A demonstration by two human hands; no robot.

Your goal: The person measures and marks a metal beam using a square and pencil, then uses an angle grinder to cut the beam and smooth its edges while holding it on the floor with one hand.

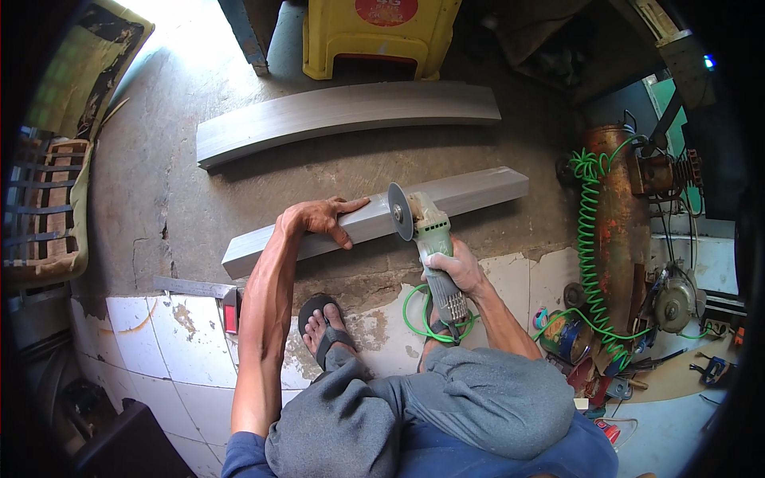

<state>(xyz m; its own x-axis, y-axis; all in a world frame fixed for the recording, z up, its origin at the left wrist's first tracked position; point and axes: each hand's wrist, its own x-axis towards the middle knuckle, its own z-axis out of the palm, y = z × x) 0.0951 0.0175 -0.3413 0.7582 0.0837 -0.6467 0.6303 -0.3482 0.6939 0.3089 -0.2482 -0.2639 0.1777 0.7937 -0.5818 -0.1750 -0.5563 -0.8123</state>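
Scuffed concrete floor [343, 159] carries the grey metal bar [486, 188], under the left fingers [352, 205], spread and resting on it. Right fingers [437, 261] wrap the angle grinder [433, 240], its disc [402, 213] near the left ones; I'd brace farther away. Beyond them lies a second bar [343, 111].

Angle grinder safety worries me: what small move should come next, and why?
Probably slide the left hand farther from the disc: that hand lies bare on the grey bar, a finger toward the disc, while the right hand holds the grinder.
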